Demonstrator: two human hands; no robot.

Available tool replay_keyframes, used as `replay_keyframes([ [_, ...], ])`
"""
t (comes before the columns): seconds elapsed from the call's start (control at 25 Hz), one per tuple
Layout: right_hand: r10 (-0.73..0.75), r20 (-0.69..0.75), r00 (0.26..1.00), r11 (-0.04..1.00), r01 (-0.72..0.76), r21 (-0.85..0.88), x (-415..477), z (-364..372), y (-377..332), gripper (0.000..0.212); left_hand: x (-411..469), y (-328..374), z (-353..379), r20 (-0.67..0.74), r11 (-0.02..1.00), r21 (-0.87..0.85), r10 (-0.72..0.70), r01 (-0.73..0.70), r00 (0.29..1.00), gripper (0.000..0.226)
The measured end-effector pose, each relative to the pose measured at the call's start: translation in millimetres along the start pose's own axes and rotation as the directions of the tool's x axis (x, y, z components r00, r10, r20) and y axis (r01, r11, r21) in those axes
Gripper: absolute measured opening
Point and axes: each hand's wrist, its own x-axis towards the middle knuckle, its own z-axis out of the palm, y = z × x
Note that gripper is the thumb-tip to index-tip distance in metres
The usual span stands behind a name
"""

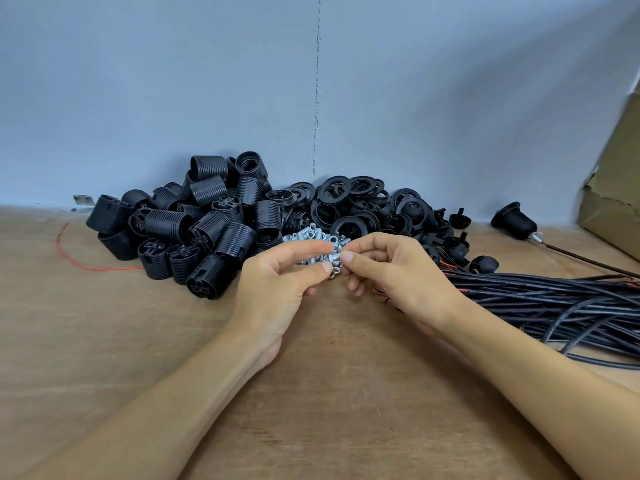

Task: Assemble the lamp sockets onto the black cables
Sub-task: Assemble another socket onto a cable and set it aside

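A heap of black threaded lamp sockets [194, 230] lies at the back left of the wooden table [104, 341]. To its right sits a pile of black rings [360, 202] and small black caps [460, 220]. A small mound of silver metal fittings [311, 235] lies in front of the rings. My left hand [277, 282] and my right hand [391, 268] meet just above that mound, fingertips pinched together on a small silver fitting [336, 258]. A bundle of black cables [554, 306] with red inner wires stretches off to the right.
One assembled socket on a cable [514, 216] rests at the back right. A torn cardboard box [613, 188] stands at the right edge. A loose red wire [79, 261] curls at the left. A blue-grey wall closes off the back of the table.
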Motion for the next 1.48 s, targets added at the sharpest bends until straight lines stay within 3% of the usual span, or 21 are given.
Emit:
replay_keyframes([
  [0.12,0.018,-0.069,0.997,0.999,-0.015,0.049,3.4,-3.2,2.4,0.014,-2.4,1.6,2.7,0.024,0.999,-0.048,-0.017,0.018,1.0,0.02],
  [0.28,0.044,-0.039,0.998,0.997,-0.042,0.058,4.0,-4.9,4.9,0.013,-0.9,3.3,2.5,0.046,0.995,-0.095,-0.036,0.041,0.998,0.043],
  [0.48,0.055,-0.057,0.997,0.997,-0.052,0.054,5.2,-4.7,7.5,0.012,-2.4,3.5,1.7,0.058,0.997,-0.065,-0.037,0.041,0.998,0.039],
  [0.92,0.055,-0.057,0.997,0.998,-0.052,0.041,4.8,-3.3,7.9,0.01,-0.7,3.0,0.0,0.104,0.995,-0.074,-0.059,0.067,0.993,0.059],
  [1.12,0.046,-0.062,0.997,0.998,-0.043,0.046,5.3,-4.4,8.2,0.01,-2.6,1.9,0.6,0.093,0.999,-0.022,-0.042,0.045,0.995,0.052],
  [1.28,0.048,-0.055,0.997,0.998,-0.045,0.043,5.1,-3.8,8.5,0.01,0.0,1.7,-0.1,0.126,0.997,-0.054,-0.052,0.06,0.991,0.064],
  [1.48,0.039,-0.071,0.997,0.999,-0.037,0.041,5.6,-4.2,8.6,0.01,-2.1,-1.0,-1.2,0.122,0.999,-0.02,-0.026,0.029,0.992,0.047],
])
